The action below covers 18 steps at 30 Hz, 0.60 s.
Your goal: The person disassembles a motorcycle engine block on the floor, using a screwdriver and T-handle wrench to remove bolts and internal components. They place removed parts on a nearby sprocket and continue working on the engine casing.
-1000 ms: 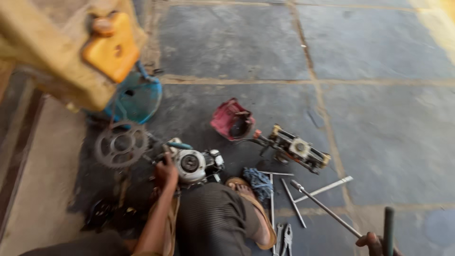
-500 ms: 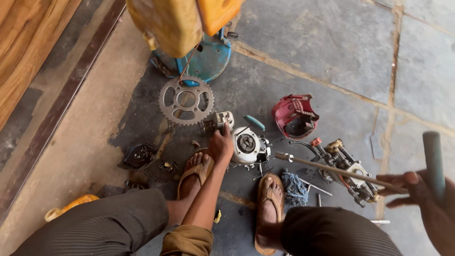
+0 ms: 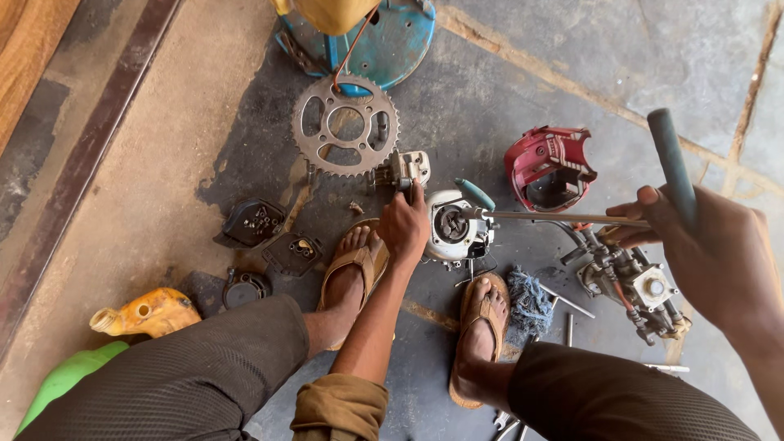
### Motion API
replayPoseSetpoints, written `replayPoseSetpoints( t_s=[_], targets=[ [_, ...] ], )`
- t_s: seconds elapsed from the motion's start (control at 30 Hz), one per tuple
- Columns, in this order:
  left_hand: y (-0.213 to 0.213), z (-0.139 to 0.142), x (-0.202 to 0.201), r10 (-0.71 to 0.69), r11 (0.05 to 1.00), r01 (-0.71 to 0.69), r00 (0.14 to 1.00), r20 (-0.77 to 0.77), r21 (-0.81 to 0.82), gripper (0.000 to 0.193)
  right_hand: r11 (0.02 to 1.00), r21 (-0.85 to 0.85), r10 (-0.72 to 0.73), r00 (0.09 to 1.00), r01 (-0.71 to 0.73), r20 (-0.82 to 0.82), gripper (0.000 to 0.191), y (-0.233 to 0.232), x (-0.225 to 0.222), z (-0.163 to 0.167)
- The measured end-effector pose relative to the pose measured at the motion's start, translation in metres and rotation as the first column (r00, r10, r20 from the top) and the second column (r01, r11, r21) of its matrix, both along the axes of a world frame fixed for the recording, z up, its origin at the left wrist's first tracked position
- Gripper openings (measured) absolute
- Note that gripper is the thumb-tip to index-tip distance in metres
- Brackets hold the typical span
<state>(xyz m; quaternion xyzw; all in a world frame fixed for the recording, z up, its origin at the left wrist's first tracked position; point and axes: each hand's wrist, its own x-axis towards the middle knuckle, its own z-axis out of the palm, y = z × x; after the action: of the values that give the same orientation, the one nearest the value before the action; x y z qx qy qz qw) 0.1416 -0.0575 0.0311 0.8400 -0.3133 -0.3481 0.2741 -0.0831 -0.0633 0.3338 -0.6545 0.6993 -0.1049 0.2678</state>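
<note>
The small engine (image 3: 454,229) is sitting on the oil-stained stone floor (image 3: 506,90), and everything here is placed around it. The left hand (image 3: 404,224) is pressing down on the engine's left side, its grip clenched over the casing edge. The right hand (image 3: 709,245), raised to the right of the engine, is grasping a T-handle wrench (image 3: 563,217); its long shaft is running across to the engine's top, and the dark handle is sticking up out of the fist. Just above and left of the engine a large sprocket (image 3: 346,125) is lying flat. A red plastic cover (image 3: 547,167) is resting up and to the right, a carburettor (image 3: 641,282) to the right, a blue rag (image 3: 529,300) just below. Two sandalled feet are planted below the engine.
</note>
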Motion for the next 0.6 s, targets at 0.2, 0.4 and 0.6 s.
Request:
replayPoseSetpoints(
  t_s=[0.2,0.4,0.6],
  targets=[
    [-0.003,-0.003,0.0,0.018,1.0,-0.017,1.0,0.025,-0.021,0.06,0.999,0.033,-0.018,0.996,0.015,0.089,0.041,-0.018,-0.009,-0.02],
    [-0.003,-0.009,0.001,0.001,1.0,-0.001,1.0,-0.002,-0.012,0.06,0.999,0.051,-0.014,0.996,0.01,0.09,0.043,-0.022,-0.013,-0.027],
    [-0.003,-0.012,0.001,0.026,0.995,-0.018,0.996,0.081,-0.098,0.059,0.999,-0.013,0.044,0.975,-0.043,0.219,0.043,-0.02,-0.013,-0.028]
  ],
)
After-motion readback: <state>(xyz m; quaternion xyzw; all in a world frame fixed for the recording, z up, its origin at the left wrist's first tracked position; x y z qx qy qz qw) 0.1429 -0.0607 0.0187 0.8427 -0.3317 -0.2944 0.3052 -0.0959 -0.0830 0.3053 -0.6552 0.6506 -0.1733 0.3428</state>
